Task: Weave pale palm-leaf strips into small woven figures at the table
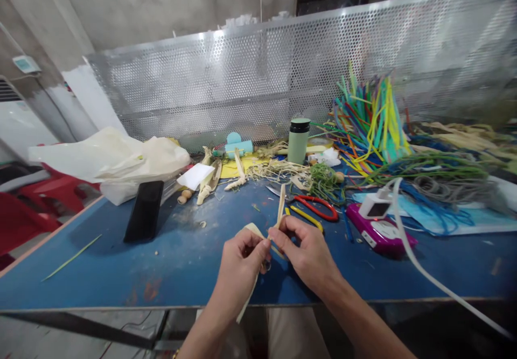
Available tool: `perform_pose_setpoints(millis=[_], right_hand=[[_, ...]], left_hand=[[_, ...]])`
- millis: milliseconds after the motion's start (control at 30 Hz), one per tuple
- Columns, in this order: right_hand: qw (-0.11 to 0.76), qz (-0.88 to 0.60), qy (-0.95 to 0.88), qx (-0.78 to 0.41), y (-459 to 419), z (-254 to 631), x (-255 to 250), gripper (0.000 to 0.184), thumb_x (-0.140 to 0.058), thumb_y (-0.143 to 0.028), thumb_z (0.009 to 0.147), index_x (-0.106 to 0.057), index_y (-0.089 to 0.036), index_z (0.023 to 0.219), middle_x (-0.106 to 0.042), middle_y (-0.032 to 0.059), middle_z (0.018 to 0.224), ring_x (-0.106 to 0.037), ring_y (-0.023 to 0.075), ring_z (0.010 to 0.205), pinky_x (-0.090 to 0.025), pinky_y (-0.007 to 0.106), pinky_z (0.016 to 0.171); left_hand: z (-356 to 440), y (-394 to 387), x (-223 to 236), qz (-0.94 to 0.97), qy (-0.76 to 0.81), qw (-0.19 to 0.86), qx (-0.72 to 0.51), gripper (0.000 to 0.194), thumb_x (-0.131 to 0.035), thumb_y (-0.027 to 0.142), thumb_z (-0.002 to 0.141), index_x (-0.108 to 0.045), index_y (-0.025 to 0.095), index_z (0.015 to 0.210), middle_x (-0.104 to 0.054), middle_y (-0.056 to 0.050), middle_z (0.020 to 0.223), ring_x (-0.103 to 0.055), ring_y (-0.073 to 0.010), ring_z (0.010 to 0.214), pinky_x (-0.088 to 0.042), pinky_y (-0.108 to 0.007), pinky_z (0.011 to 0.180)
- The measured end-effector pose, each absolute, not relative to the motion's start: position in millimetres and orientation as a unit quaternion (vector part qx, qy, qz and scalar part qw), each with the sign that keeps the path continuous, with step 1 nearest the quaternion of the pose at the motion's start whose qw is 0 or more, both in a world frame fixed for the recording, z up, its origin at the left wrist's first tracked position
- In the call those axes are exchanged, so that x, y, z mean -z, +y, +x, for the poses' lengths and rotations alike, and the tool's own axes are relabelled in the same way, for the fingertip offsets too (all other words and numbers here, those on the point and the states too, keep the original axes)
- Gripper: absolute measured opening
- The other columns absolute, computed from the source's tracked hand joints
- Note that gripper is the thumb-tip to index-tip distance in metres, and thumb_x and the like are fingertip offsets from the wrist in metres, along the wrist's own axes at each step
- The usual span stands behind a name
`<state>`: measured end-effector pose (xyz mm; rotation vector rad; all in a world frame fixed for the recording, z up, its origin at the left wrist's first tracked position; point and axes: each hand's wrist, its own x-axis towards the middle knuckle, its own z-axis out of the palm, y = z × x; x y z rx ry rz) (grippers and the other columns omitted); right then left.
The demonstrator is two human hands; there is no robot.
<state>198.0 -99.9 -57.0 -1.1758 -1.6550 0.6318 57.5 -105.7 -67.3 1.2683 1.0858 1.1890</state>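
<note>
Close together over the front of the blue table (177,273), both my hands pinch pale dried-leaf strips. My left hand (242,262) is closed on a pale strip (247,306) whose tail hangs down past the table edge. With thumb and forefinger, my right hand (309,251) grips a folded strip (281,203) that stands upright above the fingers. Where the strips meet is partly hidden by the fingertips. Just beyond my right hand lie red-handled scissors (319,208) and a yellow-handled tool (306,217).
A black phone (144,211) lies left, near a white plastic bag (117,160). Behind stand a green tumbler (299,142) and bundled coloured strips (379,122). At right, a purple device (377,235) carries a plug with a white cable (420,265). A perforated metal panel (262,79) backs the table.
</note>
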Motion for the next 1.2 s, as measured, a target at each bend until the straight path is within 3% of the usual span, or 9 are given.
perform_pose_setpoints(millis=[200,467,900,1200], right_hand=[[0.477,-0.465,-0.708,-0.235,-101.3,195.4,58.8,0.025,-0.052,-0.029,0.086,-0.051,-0.018,0.063,-0.053,-0.0006,0.065,-0.05,0.0121,0.063,-0.039,0.024,0.062],[0.461,-0.478,-0.699,-0.265,-100.6,195.4,55.1,0.026,-0.053,-0.028,0.084,-0.048,-0.018,0.061,-0.05,-0.0035,0.058,-0.044,0.0099,0.056,-0.034,0.023,0.054],[0.447,-0.496,-0.696,-0.264,-97.5,195.2,58.9,0.024,-0.053,-0.028,0.083,-0.046,-0.018,0.062,-0.048,-0.0029,0.058,-0.043,0.0106,0.057,-0.033,0.023,0.055],[0.439,-0.499,-0.685,-0.299,-91.8,198.2,61.6,0.032,-0.047,-0.034,0.088,-0.045,-0.018,0.061,-0.04,-0.0044,0.055,-0.037,0.0096,0.055,-0.029,0.024,0.052]], left_hand=[[53.5,-103.9,75.8,0.52,0.459,0.517,-0.502,0.028,-0.07,0.037,0.072,-0.059,0.014,0.059,-0.056,-0.001,0.054,-0.048,-0.0095,0.048,-0.038,-0.021,0.049],[48.1,-107.9,81.6,0.533,0.435,0.536,-0.489,0.026,-0.066,0.035,0.074,-0.062,0.013,0.061,-0.06,-0.004,0.059,-0.051,-0.0107,0.049,-0.039,-0.023,0.05],[47.2,-109.2,75.5,0.577,0.435,0.517,-0.46,0.03,-0.066,0.037,0.075,-0.062,0.013,0.057,-0.056,-0.003,0.053,-0.05,-0.0113,0.048,-0.038,-0.023,0.05],[45.0,-105.7,80.7,0.537,0.392,0.576,-0.476,0.023,-0.063,0.036,0.08,-0.063,0.014,0.074,-0.061,-0.003,0.069,-0.053,-0.0101,0.058,-0.041,-0.022,0.059]])
